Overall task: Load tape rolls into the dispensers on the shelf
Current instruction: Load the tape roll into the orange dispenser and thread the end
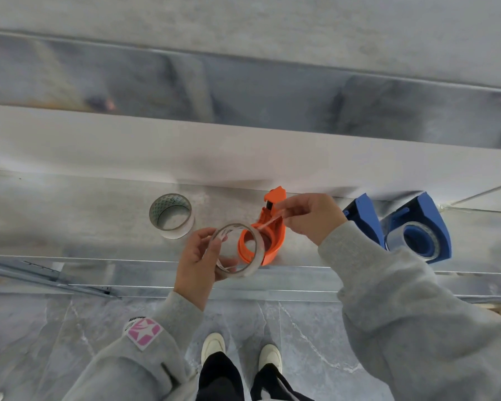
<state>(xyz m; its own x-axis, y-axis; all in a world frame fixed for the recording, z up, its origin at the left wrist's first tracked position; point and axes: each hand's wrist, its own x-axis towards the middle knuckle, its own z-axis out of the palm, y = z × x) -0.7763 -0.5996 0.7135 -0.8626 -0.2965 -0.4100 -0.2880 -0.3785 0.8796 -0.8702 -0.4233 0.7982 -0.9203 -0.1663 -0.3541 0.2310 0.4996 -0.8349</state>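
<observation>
My left hand (pixel 198 261) grips a clear tape roll (pixel 243 267) in front of the shelf edge, fingers inside its core. My right hand (pixel 310 217) pinches the roll's loose end, and a thin strip of tape (pixel 268 223) stretches from the roll up to it. Behind the roll an orange dispenser (pixel 269 227) lies on the metal shelf (pixel 70 221), its round hub empty. A second clear tape roll (pixel 171 215) stands on the shelf to the left. To the right sits a blue dispenser (pixel 417 230) with a roll in it.
Another blue dispenser part (pixel 363 218) lies between my right wrist and the loaded blue dispenser. A white ledge (pixel 128 151) runs behind the shelf. Below are the grey marble floor (pixel 55 328) and my shoes (pixel 213 344).
</observation>
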